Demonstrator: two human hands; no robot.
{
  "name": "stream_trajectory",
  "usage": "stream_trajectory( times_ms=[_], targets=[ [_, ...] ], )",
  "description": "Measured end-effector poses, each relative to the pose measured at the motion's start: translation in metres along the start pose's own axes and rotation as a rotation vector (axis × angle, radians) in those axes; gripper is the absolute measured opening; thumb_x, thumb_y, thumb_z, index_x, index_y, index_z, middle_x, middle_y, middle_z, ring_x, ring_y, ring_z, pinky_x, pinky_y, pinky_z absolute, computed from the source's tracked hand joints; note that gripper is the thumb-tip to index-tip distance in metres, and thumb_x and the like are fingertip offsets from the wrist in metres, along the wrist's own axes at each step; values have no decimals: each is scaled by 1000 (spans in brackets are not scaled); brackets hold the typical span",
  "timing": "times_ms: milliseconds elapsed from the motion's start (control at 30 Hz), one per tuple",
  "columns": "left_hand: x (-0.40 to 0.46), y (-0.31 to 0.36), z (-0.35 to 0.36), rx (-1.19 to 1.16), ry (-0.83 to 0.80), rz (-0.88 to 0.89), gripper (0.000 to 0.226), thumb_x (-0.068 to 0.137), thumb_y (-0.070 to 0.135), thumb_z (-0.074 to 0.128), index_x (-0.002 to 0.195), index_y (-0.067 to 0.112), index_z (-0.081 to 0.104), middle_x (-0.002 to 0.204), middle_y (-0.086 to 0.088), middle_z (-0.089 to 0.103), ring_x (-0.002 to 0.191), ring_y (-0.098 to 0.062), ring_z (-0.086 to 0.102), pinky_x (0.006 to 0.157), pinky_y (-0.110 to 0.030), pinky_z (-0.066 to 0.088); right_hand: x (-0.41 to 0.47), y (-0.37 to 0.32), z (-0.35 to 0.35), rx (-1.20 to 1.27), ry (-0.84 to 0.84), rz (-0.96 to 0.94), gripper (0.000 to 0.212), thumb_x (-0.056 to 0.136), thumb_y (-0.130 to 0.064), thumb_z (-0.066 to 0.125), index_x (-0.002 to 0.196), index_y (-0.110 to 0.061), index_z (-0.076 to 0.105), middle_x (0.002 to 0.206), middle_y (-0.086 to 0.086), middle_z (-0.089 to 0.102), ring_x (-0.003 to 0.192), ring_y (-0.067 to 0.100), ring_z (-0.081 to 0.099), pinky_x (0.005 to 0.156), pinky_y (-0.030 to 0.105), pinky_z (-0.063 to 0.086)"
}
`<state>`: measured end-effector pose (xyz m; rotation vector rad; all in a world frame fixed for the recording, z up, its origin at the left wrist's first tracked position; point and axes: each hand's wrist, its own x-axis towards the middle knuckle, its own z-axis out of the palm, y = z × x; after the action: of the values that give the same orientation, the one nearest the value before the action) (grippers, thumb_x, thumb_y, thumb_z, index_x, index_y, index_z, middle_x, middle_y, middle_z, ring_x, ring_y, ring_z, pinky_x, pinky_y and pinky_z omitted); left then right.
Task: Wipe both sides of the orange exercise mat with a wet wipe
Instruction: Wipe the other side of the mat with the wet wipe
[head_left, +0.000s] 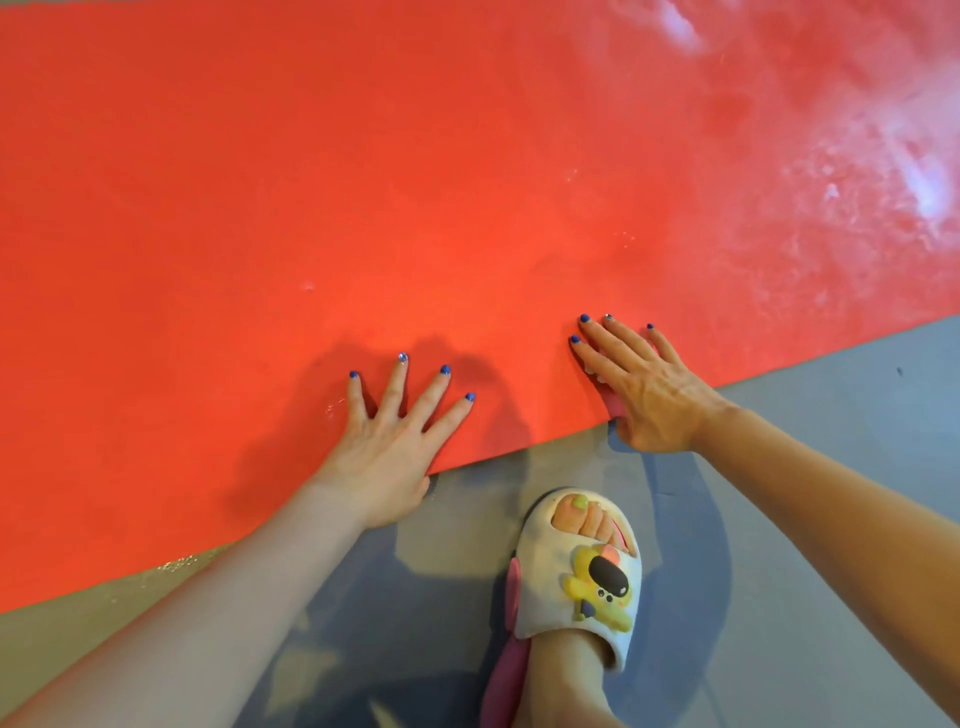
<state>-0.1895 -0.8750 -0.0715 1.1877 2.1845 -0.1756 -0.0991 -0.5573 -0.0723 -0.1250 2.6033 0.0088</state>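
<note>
Across upper frame: orange mat flat on grey floor.
Progress: wet sheen upper right, wiped there I judge; left looks dry, underside pending.
Left hand: spread, pressing mat edge.
Right hand: flat over wipe.
Obstacle: slipper just beside mat edge.

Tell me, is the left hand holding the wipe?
No, the left hand lies flat and bare on the orange mat.

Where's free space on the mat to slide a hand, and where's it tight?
Free: the orange mat beyond the fingertips and off to the left. Tight: the near edge, where the left hand lies flat, the right hand presses a wipe, and the slipper stands on the grey floor.
</note>
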Motion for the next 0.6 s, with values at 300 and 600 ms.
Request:
stream_trajectory(
  times_ms=[300, 600],
  targets=[
    [-28, 29, -38, 70, 84, -19, 105, 90, -11, 45, 156, 32, -24, 164, -4, -31, 148, -51, -22, 110, -80, 10, -10, 1, -12, -104, 200, 53, 114, 61, 0, 73, 154, -24, 13, 161, 15, 8, 143, 43, 23, 99, 66, 36],
    [-63, 25, -82, 177, 302, -62, 117, 81, -3, 67, 157, 35, -13, 168, -4, -17, 150, -53, -11, 107, -82, 14, -23, -4, -39, -52, 529, 16, 102, 62, 30, 56, 149, -15, 27, 156, 19, 20, 140, 46, 26, 101, 72, 30]
  ],
)
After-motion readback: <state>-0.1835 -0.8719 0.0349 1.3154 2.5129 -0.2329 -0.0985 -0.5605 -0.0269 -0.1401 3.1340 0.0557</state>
